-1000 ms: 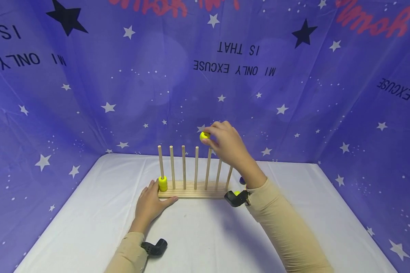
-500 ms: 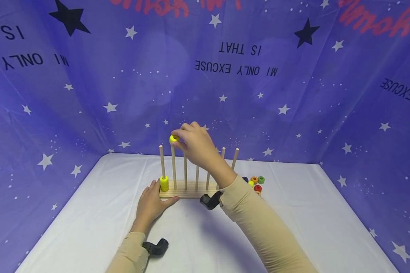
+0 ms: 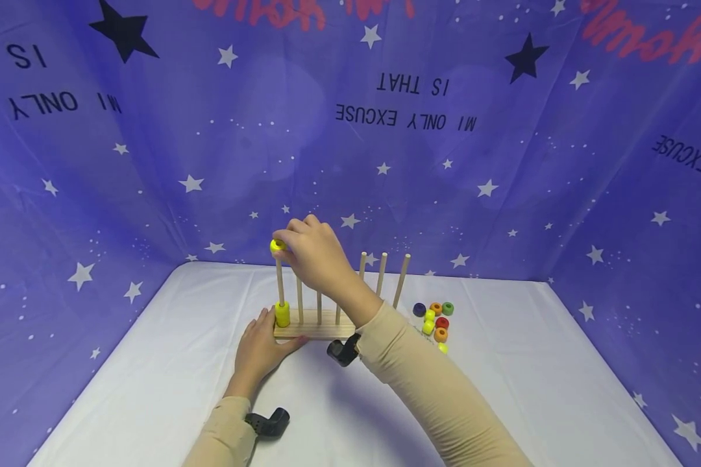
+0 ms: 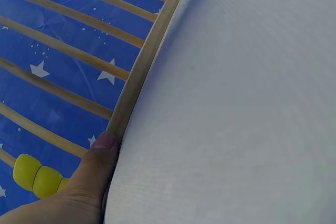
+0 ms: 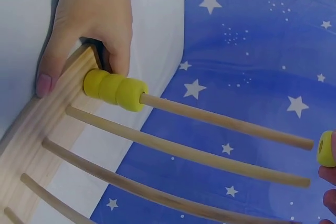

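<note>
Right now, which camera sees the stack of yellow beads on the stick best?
The right wrist view: there the yellow bead stack looks big, all three beads plain. The head view shows it small, beside the left hand. The left wrist view shows two beads and a sliver of the third, behind that hand.

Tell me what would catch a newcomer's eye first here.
Probably the starry purple curtain filling the background. Next, the right hand pinching a yellow bead at the tip of the leftmost peg, above three stacked yellow beads. Then the colorful loose beads on the white cloth, right of the rack.
</note>
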Motion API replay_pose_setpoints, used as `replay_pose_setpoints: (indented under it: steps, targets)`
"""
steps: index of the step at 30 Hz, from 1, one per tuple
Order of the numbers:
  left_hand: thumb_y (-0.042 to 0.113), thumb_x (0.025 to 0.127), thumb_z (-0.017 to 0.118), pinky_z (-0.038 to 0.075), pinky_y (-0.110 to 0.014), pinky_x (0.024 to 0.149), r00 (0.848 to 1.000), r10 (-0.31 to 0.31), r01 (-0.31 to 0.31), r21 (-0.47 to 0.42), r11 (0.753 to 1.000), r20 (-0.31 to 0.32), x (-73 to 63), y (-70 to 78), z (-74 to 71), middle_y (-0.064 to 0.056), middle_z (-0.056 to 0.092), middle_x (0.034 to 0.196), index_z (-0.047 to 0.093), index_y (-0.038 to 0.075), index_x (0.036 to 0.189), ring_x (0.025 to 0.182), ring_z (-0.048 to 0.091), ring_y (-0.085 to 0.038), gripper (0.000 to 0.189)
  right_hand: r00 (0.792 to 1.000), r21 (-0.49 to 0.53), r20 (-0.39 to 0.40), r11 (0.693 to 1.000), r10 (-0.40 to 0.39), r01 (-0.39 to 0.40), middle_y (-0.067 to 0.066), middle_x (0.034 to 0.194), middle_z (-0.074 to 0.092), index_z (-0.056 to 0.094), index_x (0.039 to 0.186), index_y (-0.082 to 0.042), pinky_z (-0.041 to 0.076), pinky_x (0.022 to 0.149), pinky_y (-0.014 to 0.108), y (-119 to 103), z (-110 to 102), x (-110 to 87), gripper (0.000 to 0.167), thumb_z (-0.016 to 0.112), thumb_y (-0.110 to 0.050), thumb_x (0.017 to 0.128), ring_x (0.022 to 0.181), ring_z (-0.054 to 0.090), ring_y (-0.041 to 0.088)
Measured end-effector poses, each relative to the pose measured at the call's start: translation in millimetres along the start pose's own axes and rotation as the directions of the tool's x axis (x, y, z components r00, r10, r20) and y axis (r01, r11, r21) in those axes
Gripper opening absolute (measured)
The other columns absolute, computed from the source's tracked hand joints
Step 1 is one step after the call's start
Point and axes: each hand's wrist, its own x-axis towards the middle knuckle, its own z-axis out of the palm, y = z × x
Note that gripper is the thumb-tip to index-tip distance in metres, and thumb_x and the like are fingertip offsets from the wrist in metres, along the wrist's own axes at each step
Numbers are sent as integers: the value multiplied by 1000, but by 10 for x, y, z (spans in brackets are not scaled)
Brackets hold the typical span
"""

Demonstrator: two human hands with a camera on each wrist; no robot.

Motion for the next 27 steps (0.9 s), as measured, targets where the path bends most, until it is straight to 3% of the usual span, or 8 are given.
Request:
replay_pose_setpoints:
  steps: [19, 27]
  targets:
    - [77, 74, 66, 20, -52, 125, 1000, -2, 2, 12, 1000, 12, -9, 1, -17, -20, 41, 155, 34, 5, 152, 149, 29, -38, 111, 993, -29, 96, 998, 64, -62, -8, 108, 66, 69, 125, -23, 45, 76, 25, -42, 92, 64, 34, 65, -39, 95, 95, 52, 13]
    - [77, 74, 67, 19, -52, 125, 1000, 3, -3, 6, 1000, 11, -10, 19, -23, -20, 44, 154, 36, 6, 152, 149, 30, -38, 110, 994, -44, 81, 997, 71, -67, -9, 112, 70, 70, 123, -25, 44, 75, 26, -20, 106, 60, 33, 66, -42, 94, 95, 54, 13]
